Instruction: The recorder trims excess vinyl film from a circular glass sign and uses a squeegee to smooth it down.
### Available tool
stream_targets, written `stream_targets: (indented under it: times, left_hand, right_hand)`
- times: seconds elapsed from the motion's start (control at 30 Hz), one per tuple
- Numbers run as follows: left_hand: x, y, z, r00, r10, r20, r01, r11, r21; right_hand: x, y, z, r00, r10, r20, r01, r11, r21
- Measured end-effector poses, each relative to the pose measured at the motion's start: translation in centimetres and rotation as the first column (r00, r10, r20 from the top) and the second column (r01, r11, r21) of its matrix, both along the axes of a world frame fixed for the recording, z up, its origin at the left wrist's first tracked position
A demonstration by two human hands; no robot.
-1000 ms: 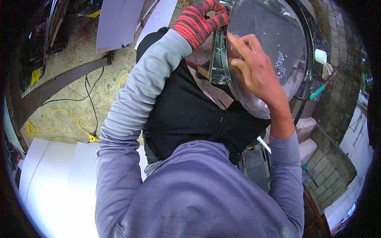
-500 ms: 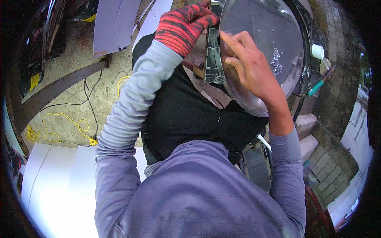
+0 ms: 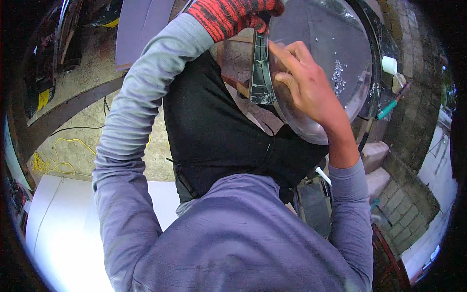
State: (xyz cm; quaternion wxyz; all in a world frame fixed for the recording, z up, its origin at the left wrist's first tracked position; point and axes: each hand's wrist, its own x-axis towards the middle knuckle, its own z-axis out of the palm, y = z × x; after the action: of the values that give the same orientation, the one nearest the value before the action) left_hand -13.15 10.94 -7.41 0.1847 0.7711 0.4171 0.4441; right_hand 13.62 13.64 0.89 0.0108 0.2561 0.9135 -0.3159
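A large round shallow basin (image 3: 348,53), grey and glossy, stands tilted in front of me, with small shiny flecks (image 3: 339,78) clustered on its inner face. My right hand (image 3: 306,80), bare, lies across its left side. The index finger reaches to the rim and the thumb stands apart from it; the other fingers are partly hidden. My left hand (image 3: 238,17), in a red and black striped knit glove, is at the basin's upper left rim with curled fingers. What it grips there is hidden. Below it, a dark, scuffed flat bar (image 3: 261,73) runs along the basin's left side.
On the right lie a teal-handled tool (image 3: 387,110) and a white cup-like piece (image 3: 389,64). A curved rusty metal bar (image 3: 73,104), a yellow cord (image 3: 41,164) and white sheets (image 3: 63,214) lie to the left. Concrete blocks (image 3: 375,153) stand at the right.
My left hand has shifted up and to the right along the basin's rim, its forearm swinging outward to the left. My right hand and the basin have stayed nearly still.
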Motion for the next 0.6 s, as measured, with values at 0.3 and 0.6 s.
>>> stream_targets:
  times: [0.3,0.6]
  left_hand:
    - [4.2,8.2,-2.6,0.999,-0.035,0.041,0.035,0.999,0.019]
    - [0.7,4.6,-4.0,0.993,-0.088,0.077,0.084,0.995,0.05]
  right_hand:
    - [0.1,-0.1,0.0,1.0,0.012,-0.012,-0.012,1.0,-0.001]
    - [0.7,0.1,-0.4,0.999,0.013,-0.034,-0.012,1.0,0.022]
